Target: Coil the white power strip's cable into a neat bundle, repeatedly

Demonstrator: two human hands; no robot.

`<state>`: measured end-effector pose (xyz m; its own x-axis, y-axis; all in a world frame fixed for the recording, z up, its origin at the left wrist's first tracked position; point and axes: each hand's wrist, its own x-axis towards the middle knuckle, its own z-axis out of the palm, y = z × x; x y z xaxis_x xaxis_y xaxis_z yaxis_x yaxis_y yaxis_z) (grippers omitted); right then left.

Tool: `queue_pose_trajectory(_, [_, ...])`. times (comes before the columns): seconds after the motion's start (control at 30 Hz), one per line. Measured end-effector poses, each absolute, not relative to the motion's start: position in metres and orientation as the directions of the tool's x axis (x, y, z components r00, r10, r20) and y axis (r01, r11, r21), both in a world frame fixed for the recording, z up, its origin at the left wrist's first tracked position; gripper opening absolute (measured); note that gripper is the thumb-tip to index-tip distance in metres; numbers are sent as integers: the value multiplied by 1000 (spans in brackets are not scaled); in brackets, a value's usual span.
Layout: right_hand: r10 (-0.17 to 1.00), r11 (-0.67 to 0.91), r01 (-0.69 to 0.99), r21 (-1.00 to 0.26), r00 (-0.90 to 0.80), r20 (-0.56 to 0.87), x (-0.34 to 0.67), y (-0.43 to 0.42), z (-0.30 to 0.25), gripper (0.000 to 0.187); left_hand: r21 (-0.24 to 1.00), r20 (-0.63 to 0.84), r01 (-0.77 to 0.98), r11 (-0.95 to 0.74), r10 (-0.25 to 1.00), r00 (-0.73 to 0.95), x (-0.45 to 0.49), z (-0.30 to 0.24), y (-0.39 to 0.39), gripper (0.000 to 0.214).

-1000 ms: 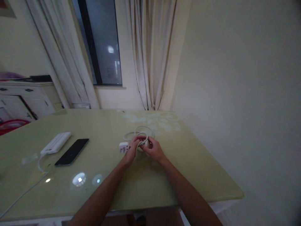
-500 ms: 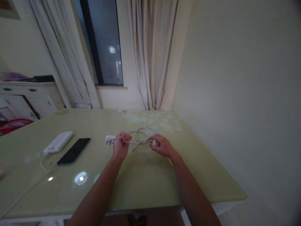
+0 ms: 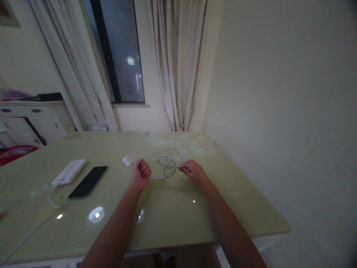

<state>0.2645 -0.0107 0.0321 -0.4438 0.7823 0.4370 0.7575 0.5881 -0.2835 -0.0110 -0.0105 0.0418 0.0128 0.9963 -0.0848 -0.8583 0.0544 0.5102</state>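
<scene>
A pale cable [image 3: 170, 172] lies in loose loops between my two hands over the table. My left hand [image 3: 141, 174] is closed in a fist around one stretch of it. Just beyond that fist, on its left side, a white plug [image 3: 128, 160] sticks out. The fingers of my right hand [image 3: 193, 171] pinch the cable at the right side of the loops. What lies inside the right hand's grip is mostly hidden by the fingers.
A black phone [image 3: 88, 181] lies on the glossy table [image 3: 173, 223] at left, beside a white power bank [image 3: 69, 172] with a thin white cord [image 3: 33, 231] running to the front edge. A wall [image 3: 264, 111] borders the right side; curtains [image 3: 181, 67] hang behind.
The loops between my hands have shifted and opened out. The plug beside my left hand has turned. The white piece that showed in my right hand is now hidden.
</scene>
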Motion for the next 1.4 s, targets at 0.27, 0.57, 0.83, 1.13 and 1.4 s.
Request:
queue_pose_trajectory(0.27, [848,-6,984,-178,99,520,318,3,28,38,455,-133,-822,-342,887,-443,-101,34,-2,27])
queue_pose_trajectory(0.57, [834,76,724,-686,331,442,285,-1,23,52,720,-19,-594,-358,846,-533,-63,34,3,29])
queue_pose_trajectory(0.83, [943,230,516,-825,92,321,230,-12,19,51,880,466,208,-427,863,-197,-3,17,-16,20])
queue_pose_trajectory(1.13, [944,245,529,-812,60,324,230,-16,22,49,860,443,296,-414,896,-33,8,9,-16,13])
queue_pose_trajectory(1.4, [943,258,511,-820,49,328,230,-14,19,46,911,381,189,-368,924,-39,10,11,-20,10])
